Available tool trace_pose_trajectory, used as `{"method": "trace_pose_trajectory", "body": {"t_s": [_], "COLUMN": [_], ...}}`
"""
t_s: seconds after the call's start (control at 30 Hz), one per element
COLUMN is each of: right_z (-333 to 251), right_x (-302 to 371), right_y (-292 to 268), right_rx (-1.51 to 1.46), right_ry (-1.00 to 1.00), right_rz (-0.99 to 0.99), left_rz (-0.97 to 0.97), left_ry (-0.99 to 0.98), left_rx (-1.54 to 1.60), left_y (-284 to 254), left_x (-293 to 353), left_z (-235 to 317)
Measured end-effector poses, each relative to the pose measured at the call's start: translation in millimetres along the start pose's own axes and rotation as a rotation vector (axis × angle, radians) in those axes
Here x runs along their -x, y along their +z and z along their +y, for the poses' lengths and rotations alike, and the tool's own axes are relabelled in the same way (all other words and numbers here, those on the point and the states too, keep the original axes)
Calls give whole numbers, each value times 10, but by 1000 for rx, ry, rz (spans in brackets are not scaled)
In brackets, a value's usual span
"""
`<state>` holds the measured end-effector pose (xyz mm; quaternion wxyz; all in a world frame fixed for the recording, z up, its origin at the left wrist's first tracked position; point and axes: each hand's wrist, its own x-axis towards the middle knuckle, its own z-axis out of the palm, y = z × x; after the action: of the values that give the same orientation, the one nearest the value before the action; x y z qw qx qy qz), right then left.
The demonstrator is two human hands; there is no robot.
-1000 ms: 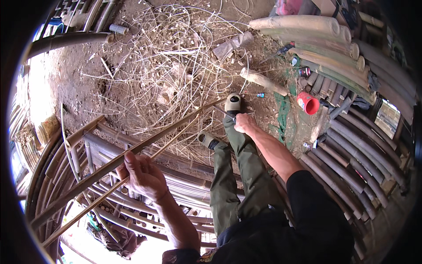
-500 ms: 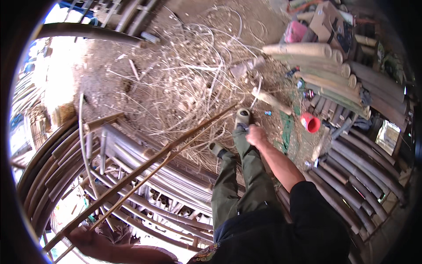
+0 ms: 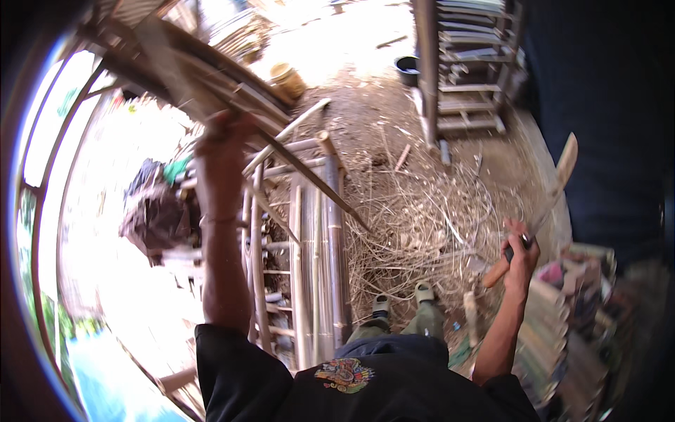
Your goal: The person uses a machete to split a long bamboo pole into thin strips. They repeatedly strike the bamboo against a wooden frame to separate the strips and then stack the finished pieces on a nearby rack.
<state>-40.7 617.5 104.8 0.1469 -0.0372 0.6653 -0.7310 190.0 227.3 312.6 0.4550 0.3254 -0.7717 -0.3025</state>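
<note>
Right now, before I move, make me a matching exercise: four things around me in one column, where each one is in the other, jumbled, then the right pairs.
Things
1. Long knife
2. Long bamboo strip
3. Black tub
4. Brown crumpled cloth

Places
A. On the ground beside the slatted rack
B. In the left hand
C. Left of the left forearm
D. In the right hand

Pairs: 1-D, 2-B, 3-A, 4-C
</note>
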Motion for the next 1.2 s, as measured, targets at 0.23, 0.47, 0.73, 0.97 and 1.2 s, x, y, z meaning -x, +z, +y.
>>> {"method": "trace_pose_trajectory", "body": {"t_s": [0.23, 0.47, 0.73, 0.97, 1.2], "right_z": [-1000, -398, 1079, 1508, 1587], "right_x": [75, 979, 1413, 1955, 2427], "right_y": [2299, 3034, 3215, 3493, 3975], "right_rx": [-666, -625, -305, -212, -247], "right_ry": [278, 602, 856, 877, 824], "right_rz": [-1015, -1019, -594, -511, -470], "left_rz": [-270, -323, 40, -19, -520], "left_ry": [-316, -433, -626, -701, -884], "left_rx": [-208, -268, -345, -662, -110], "left_y": [-30, -257, -1505, -2271, -1964], "left_x": [753, 1498, 2762, 3545, 3686], "left_z": [404, -172, -1577, -3265, -3504]}}
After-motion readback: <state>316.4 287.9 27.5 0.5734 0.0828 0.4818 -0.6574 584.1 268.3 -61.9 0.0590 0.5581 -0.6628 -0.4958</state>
